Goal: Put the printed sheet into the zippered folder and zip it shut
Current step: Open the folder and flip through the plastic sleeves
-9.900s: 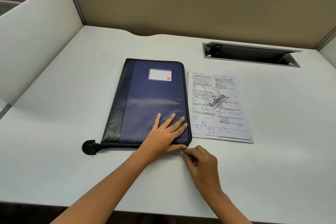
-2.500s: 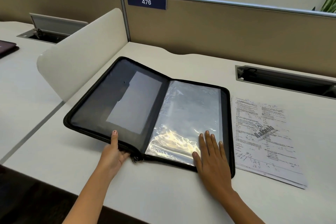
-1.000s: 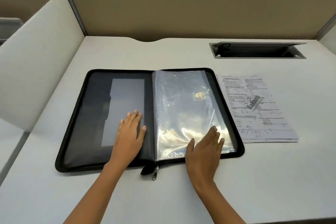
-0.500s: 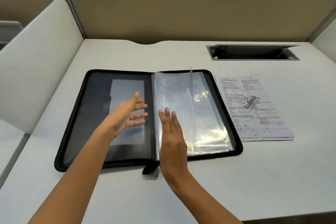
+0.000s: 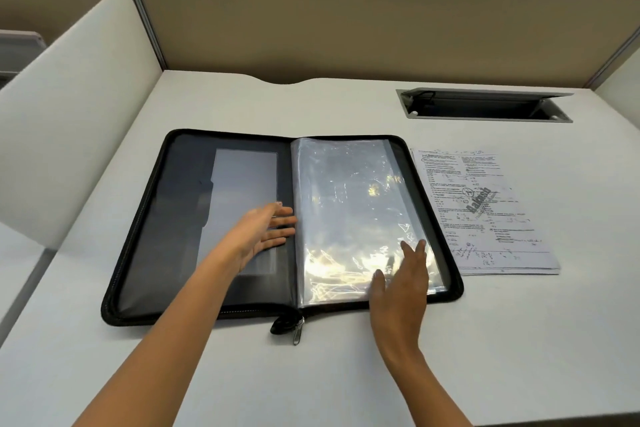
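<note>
From the head view, you are holding your left hand [image 5: 263,232] with fingers [image 5: 282,211] straight and spread, holding nothing, above the open zippered folder [image 5: 166,218]. Your right hand [image 5: 401,284] is resting flat, fingers relaxed, on the clear sleeves [image 5: 346,191]. The printed sheet [image 5: 485,211] is lying on the tabletop [image 5: 311,385], just right of those fingers.
</note>
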The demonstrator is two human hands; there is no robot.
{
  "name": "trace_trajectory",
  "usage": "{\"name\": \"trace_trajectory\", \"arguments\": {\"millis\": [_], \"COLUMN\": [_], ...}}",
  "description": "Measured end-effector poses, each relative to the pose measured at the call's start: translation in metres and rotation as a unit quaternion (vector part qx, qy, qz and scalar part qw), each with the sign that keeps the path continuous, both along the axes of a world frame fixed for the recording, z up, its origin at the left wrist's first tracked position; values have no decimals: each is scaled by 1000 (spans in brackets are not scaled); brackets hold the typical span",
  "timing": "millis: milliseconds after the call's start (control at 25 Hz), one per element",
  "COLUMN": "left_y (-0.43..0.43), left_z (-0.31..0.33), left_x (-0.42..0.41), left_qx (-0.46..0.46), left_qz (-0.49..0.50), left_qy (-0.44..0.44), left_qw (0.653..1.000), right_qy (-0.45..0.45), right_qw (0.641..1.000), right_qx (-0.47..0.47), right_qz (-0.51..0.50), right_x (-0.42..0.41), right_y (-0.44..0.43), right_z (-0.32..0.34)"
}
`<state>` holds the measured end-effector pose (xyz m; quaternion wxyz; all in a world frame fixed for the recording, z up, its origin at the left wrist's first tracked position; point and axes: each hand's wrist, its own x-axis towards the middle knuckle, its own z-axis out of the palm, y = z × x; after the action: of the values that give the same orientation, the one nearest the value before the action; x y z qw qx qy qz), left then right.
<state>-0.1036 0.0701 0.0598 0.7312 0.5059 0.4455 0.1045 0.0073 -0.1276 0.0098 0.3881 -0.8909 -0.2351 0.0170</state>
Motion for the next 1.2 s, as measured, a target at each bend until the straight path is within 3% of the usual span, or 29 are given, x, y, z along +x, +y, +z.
{"name": "trace_trajectory", "arguments": {"millis": [200, 320, 520, 680, 880, 1040, 1200], "left_y": [5, 6, 8, 20, 37, 51, 68], "left_z": [-9, -11, 3, 22, 30, 24, 14], "left_x": [-5, -7, -5, -14, -43, -67, -86], "left_qx": [-13, -13, -4, 10, 96, 84, 53], "left_qz": [-6, -5, -3, -13, 37, 86, 142], "left_qy": [6, -3, -31, -51, -5, 39, 97], "left_qw": [1000, 1000, 1000, 999, 995, 992, 984], "right_qy": [6, 21, 106, 169, 175, 70, 4], "right_qw": [996, 989, 950, 908, 878, 934, 988], "right_qx": [31, 111, 262, 226, 188, 175, 37], "right_qz": [-79, -93, 130, 309, 404, 303, 149], "right_x": [24, 31, -13, -60, -80, -52, -25], "right_y": [-7, -11, 33, 67, 73, 50, 21], "right_z": [4, 17, 60, 71, 62, 46, 19]}}
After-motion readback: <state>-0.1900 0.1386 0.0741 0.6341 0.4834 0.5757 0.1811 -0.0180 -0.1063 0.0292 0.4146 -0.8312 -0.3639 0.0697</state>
